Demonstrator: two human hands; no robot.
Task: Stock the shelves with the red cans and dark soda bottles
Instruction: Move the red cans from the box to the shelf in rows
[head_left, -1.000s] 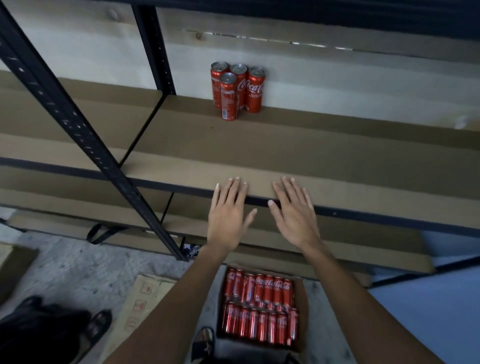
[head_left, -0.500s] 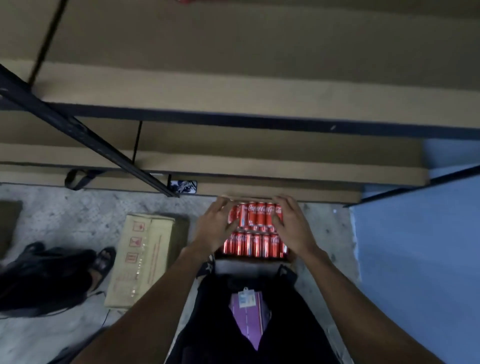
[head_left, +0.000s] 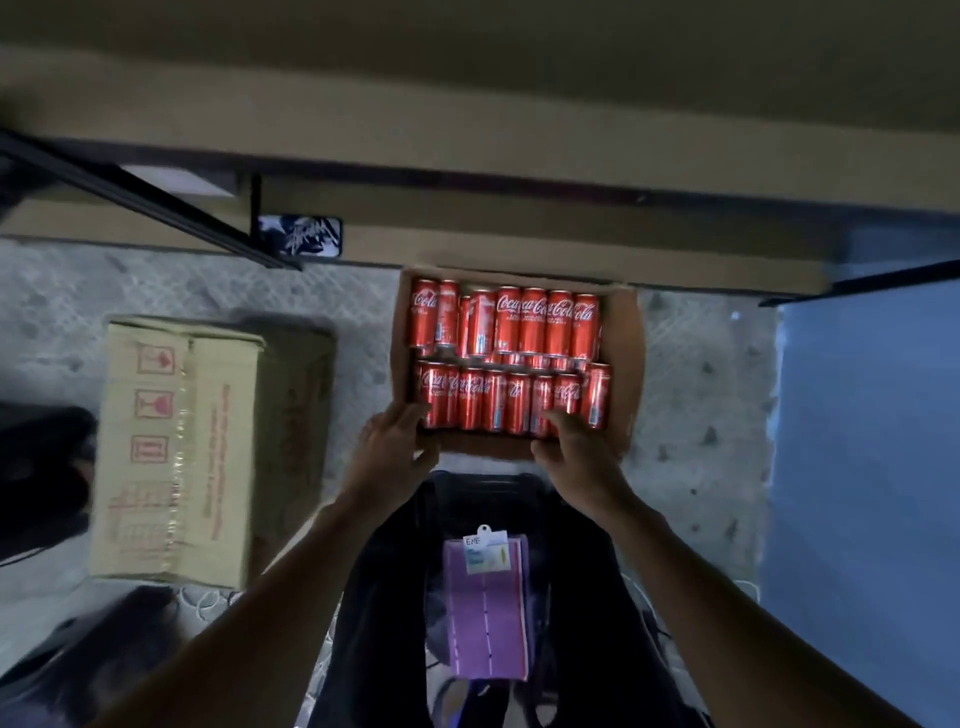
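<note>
Red cans (head_left: 532, 322) fill a cardboard box (head_left: 626, 364) in two rows. At the box's near edge, left hand (head_left: 395, 441) and right hand (head_left: 576, 444) curl over cans; whether they grip cannot be told.

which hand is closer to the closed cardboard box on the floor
Left. The left hand sits at the can tray, near-left corner, toward the cardboard box; the right hand sits farther right along its near edge.

Left hand (head_left: 392, 447), right hand (head_left: 576, 449) down from shelf (head_left: 467, 135), at cans (head_left: 498, 400)
</note>
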